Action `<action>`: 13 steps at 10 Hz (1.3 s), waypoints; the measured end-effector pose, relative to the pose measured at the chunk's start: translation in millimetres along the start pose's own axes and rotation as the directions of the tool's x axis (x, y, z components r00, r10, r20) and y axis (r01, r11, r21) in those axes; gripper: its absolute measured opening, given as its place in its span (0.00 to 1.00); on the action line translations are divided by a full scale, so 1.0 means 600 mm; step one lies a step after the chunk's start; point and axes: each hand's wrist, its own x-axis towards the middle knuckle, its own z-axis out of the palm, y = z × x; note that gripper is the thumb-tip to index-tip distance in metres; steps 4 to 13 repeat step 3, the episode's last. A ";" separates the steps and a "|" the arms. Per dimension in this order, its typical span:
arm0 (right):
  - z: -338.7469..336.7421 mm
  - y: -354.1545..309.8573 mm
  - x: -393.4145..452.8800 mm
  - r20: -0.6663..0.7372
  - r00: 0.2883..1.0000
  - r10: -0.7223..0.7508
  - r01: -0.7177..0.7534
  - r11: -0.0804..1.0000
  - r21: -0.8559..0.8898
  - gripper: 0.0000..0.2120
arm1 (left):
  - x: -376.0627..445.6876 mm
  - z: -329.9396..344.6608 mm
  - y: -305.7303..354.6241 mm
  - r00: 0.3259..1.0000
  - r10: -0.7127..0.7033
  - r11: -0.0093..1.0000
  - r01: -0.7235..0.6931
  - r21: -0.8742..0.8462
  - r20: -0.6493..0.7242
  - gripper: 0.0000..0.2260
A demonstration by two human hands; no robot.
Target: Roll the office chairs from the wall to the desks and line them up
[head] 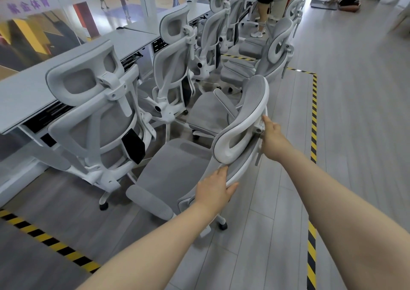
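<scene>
A grey mesh office chair [177, 169] with a white frame stands in front of me, its back towards me and its headrest [241, 123] tilted. My left hand [214, 188] grips the left edge of its backrest frame, thumb on the near side. My right hand [271, 138] holds the white frame just behind the headrest. Several matching chairs stand tucked at the long white desk [28, 94] on the left, the closest one [99, 116] beside my chair. More chairs [275, 52] stand farther along, facing other ways.
Yellow-and-black floor tape [313, 116] borders the desk zone on the right and also crosses the lower left. A glass wall runs behind the desks. A person [265, 3] stands at the far end of the row. Open wooden floor lies to the right.
</scene>
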 end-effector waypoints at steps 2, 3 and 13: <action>-0.033 -0.031 -0.025 0.051 0.998 0.031 -0.035 0.996 0.076 0.36 | -0.002 -0.012 0.002 0.999 -0.043 0.995 0.045 -0.085 0.022 0.25; -0.064 -0.061 -0.055 -0.065 0.997 0.028 -0.022 0.995 0.093 0.26 | 0.006 -0.018 -0.006 0.999 -0.037 0.993 0.041 -0.107 0.040 0.25; -0.064 -0.061 -0.055 -0.065 0.997 0.028 -0.022 0.995 0.093 0.26 | 0.006 -0.018 -0.006 0.999 -0.037 0.993 0.041 -0.107 0.040 0.25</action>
